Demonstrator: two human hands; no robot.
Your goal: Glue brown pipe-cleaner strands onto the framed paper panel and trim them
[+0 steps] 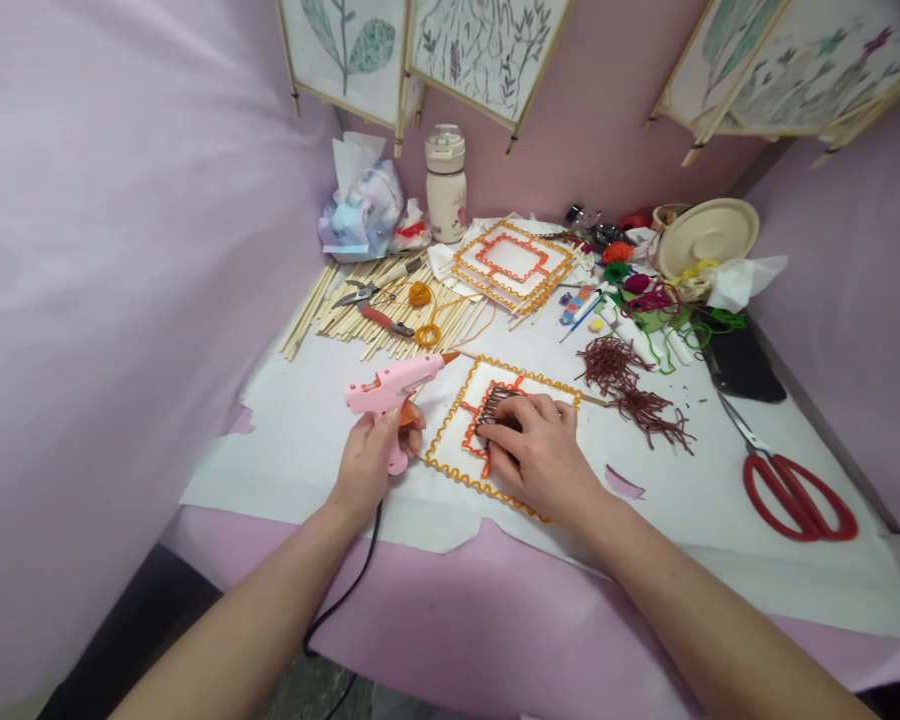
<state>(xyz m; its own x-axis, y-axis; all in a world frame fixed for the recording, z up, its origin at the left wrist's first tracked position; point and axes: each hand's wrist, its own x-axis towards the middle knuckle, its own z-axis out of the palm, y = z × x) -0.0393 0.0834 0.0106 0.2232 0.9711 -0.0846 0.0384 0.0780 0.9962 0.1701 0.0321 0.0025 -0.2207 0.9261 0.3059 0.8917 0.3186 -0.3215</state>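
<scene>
left grip (370, 452) is closed around a pink glue gun (390, 388), its long axis pointed rightward; just right, a yarn-edged panel (454, 430) is laid on the tabletop (292, 440), its brown yarn (497, 402) touched by the nearer right grip (538, 450); whether anything is pinched cannot be told.

White-covered table (682, 490) | yarn-trimmed panel (468, 440) | red scissors (793, 488) | brown yarn (649, 413) | sticks (345, 335)
</scene>
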